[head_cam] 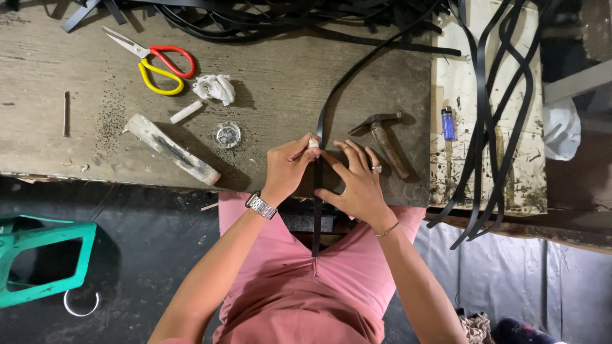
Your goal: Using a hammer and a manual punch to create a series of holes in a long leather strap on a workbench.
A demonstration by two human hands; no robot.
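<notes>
A long black strap [327,108] runs from a pile at the back of the wooden workbench [57,146] down over its front edge onto my lap. My left hand [288,169] pinches a small pale object against the strap near the bench's front edge. My right hand [354,181], with a ring on one finger, lies spread flat on the strap just right of it, pressing it to the bench. What exactly the small pale object is cannot be made out.
A hammer [386,141] lies just right of my hands. Red and yellow scissors [156,62], a crumpled white rag [215,87], a small glass dish [227,134], a wooden block [172,149] and a blue lighter [448,123] lie around. More black straps [494,108] hang at right. A green stool [39,261] stands below left.
</notes>
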